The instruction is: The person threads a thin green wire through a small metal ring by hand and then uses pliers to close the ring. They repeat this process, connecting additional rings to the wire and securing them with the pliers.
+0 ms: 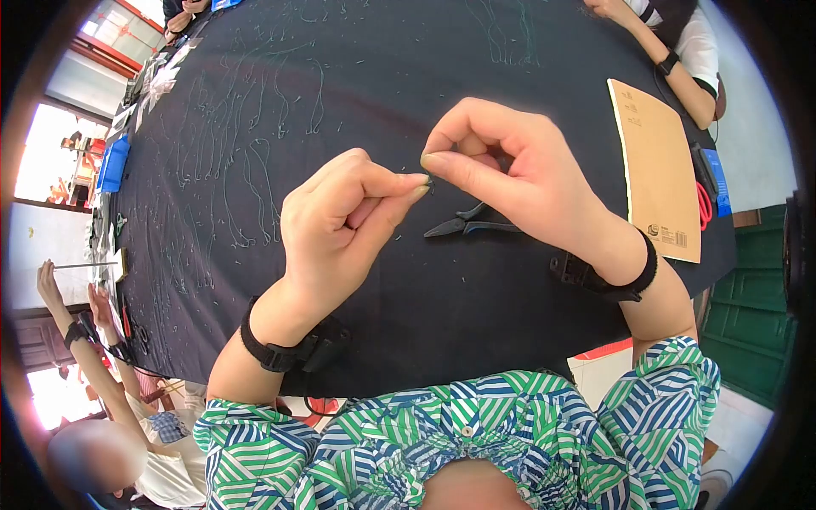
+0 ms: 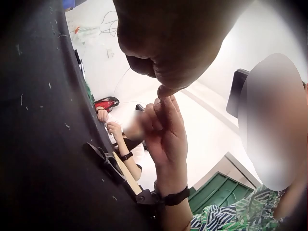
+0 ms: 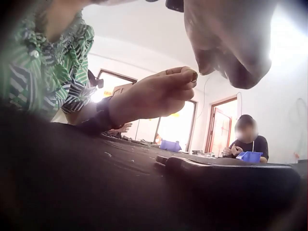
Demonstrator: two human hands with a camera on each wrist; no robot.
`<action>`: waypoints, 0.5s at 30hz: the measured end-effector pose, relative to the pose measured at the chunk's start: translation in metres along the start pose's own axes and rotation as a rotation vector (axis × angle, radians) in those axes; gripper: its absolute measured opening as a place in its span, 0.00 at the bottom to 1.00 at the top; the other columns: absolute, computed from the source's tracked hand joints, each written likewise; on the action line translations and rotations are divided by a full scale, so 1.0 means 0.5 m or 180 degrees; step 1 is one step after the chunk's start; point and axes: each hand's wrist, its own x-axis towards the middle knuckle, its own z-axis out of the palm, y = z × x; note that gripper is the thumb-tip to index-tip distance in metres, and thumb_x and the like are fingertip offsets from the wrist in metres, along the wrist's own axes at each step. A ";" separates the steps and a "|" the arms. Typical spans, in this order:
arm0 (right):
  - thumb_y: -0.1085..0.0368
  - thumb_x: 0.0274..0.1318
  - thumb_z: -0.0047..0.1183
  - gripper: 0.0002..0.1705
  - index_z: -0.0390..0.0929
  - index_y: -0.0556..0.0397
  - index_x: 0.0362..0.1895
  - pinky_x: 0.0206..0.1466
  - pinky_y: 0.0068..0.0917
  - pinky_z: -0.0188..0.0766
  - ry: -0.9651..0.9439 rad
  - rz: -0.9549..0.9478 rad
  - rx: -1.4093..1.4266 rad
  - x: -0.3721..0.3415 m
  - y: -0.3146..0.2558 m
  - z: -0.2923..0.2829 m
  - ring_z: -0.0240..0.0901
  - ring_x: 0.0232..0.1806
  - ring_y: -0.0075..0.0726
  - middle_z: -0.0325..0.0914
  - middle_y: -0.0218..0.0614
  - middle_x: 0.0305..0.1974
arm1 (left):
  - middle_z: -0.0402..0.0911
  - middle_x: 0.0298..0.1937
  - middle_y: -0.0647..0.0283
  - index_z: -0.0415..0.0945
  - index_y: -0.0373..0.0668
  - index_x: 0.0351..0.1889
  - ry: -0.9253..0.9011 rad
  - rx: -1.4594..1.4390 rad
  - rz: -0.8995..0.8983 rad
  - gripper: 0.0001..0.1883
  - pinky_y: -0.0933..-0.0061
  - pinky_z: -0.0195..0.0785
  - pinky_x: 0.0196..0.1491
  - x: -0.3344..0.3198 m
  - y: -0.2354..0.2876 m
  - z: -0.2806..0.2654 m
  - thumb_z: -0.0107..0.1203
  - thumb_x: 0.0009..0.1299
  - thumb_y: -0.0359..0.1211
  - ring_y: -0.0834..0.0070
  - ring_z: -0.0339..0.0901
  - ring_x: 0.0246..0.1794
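Note:
In front of my chest both hands are raised close together over the black-covered table. Between thumb and forefinger my left hand (image 1: 336, 221) pinches a tiny dark thread-like piece (image 1: 431, 181), mostly covered by the fingertips. My right hand (image 1: 523, 157) has thumb and forefinger tips together right at the piece's upper end, its other fingers curled. The piece is too small to show its exact kind. Below the right hand lie dark-handled pliers (image 1: 450, 228), their jaws pointing left. In the right wrist view, the left hand (image 3: 156, 94) is side-on, fingertips near the right ones.
Thin green looped cords (image 1: 255, 183) and small clippings spread over the table's left and far parts. At right lie a tan paper notebook (image 1: 659, 178), red-handled scissors (image 1: 704, 206) and a blue packet (image 1: 718, 178). A blue bin (image 1: 113, 164) stands at the left edge. Other people sit around the table.

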 end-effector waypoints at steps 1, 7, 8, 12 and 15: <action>0.67 0.59 0.56 0.06 0.76 0.56 0.35 0.24 0.19 0.56 -0.0042 0.0145 0.0217 0.000 0.001 0.003 0.59 0.19 0.14 0.67 0.25 0.17 | 0.63 0.19 0.71 0.80 0.37 0.31 0.0044 0.0014 -0.0004 0.06 0.79 0.49 0.22 0.000 -0.001 -0.001 0.67 0.59 0.21 0.85 0.56 0.18; 0.68 0.58 0.54 0.06 0.73 0.56 0.30 0.25 0.21 0.58 -0.0306 0.0382 0.0738 -0.010 0.007 0.028 0.63 0.22 0.14 0.69 0.25 0.18 | 0.61 0.19 0.73 0.81 0.37 0.31 0.0223 -0.0154 -0.0150 0.05 0.81 0.47 0.22 -0.002 -0.009 0.001 0.66 0.60 0.21 0.87 0.55 0.19; 0.69 0.57 0.54 0.05 0.72 0.56 0.30 0.26 0.21 0.59 -0.0315 0.0258 0.0554 -0.011 0.005 0.027 0.63 0.21 0.15 0.68 0.27 0.18 | 0.62 0.19 0.73 0.80 0.37 0.31 0.0233 -0.0193 -0.0173 0.05 0.81 0.47 0.22 -0.003 -0.011 0.002 0.65 0.60 0.21 0.88 0.55 0.19; 0.72 0.49 0.57 0.05 0.73 0.55 0.29 0.26 0.29 0.64 -0.0113 -0.0436 -0.0367 -0.015 -0.009 0.028 0.69 0.22 0.34 0.70 0.37 0.21 | 0.62 0.19 0.74 0.80 0.37 0.32 0.0288 -0.0297 -0.0276 0.05 0.82 0.47 0.22 -0.006 -0.012 0.005 0.64 0.61 0.20 0.89 0.54 0.19; 0.72 0.46 0.58 0.06 0.74 0.54 0.29 0.28 0.35 0.68 0.0124 -0.1152 -0.0982 -0.015 -0.006 0.030 0.73 0.26 0.44 0.73 0.38 0.24 | 0.63 0.19 0.74 0.80 0.36 0.32 0.0286 -0.0287 -0.0327 0.05 0.82 0.48 0.22 -0.007 -0.009 0.007 0.64 0.61 0.19 0.89 0.54 0.18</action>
